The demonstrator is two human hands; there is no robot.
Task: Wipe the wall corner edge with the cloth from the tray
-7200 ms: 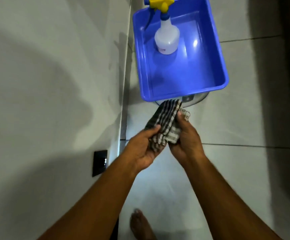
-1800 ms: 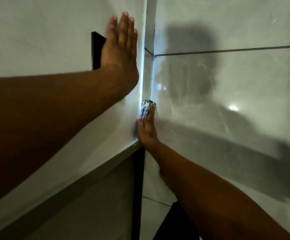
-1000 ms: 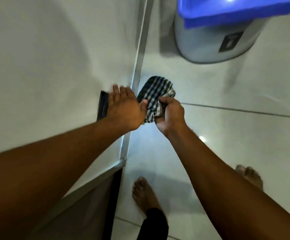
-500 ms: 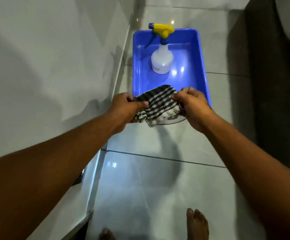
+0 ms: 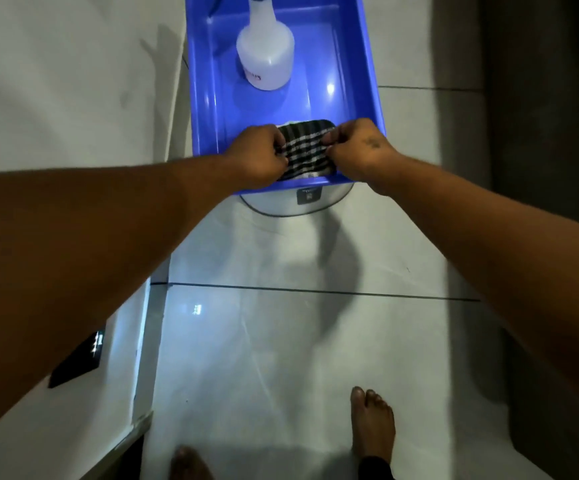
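Left hand (image 5: 258,156) and right hand (image 5: 357,150) pinching cloth (image 5: 304,152) ends, stretched crosswise over tray (image 5: 367,64)

- Glossy pale floor tiles (image 5: 281,358) with dark grout lines, mirroring a bright light spot.
- Smooth light wall (image 5: 56,81) at left, carrying a black plate (image 5: 80,362).
- Deep shadow along the right side.
- Round white stand (image 5: 295,202) on the floor.

Both arms are stretched far forward, the left hand (image 5: 258,156) and right hand (image 5: 357,148) curled shut, fingers (image 5: 329,138) pinched on the cloth (image 5: 306,150).
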